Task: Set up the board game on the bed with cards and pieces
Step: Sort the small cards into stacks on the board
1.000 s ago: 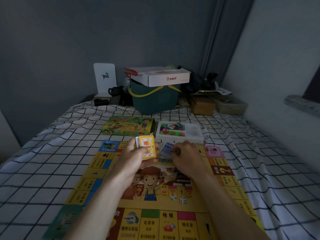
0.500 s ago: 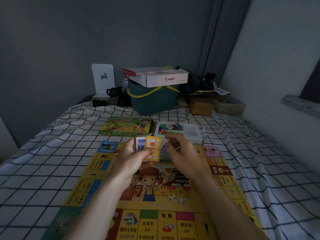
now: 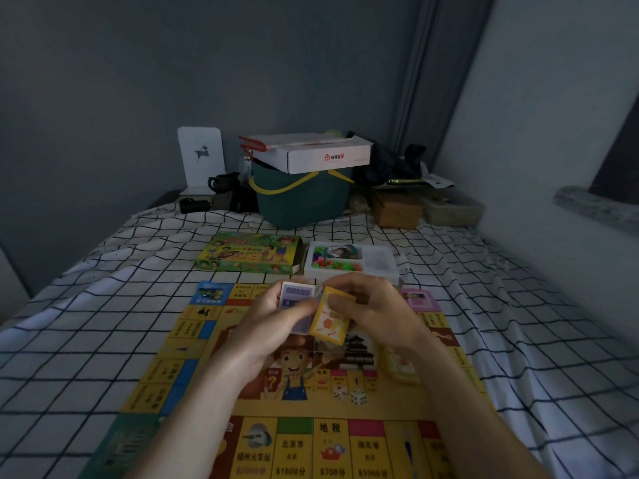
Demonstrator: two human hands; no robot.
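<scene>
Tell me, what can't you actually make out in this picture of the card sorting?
Head view only:
- Purple cards: print blurred, partly covered by left hand.
- Yellow card: top hidden under right hand.
- Dice: pips too small.
- Game board: near edge cut off, middle hidden by arms.

There is one camera, worn on the person's head. It looks forward and down, close over the bed [image 3: 103, 326] and game board [image 3: 193, 340].

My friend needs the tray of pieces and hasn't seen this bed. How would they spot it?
Start from the game board. Just past its far edge, right of the green game box, sits the white tray, the only one holding small coloured pieces.
</scene>
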